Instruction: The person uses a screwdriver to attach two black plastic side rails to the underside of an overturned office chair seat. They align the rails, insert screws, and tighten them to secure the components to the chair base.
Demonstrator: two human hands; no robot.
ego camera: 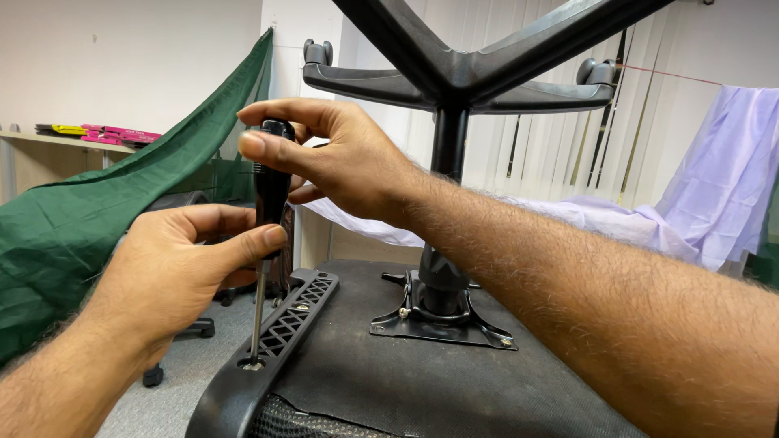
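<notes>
Head view: upturned office chair (454,365), black seat underside facing up, star base (462,73) overhead. Screwdriver (266,235) upright, tip in a hole of the armrest bracket (276,341). Left hand (178,268) pinching the shaft; right hand (333,154) curled around the handle top. Green cloth (89,211) left, lilac sheet (722,178) right, grey floor (162,389), blinds (552,146) behind.

The screwdriver (261,268) tip sits sunk in a recess, unseen. The chair base (462,69) has its upper legs cut off by the top edge.
</notes>
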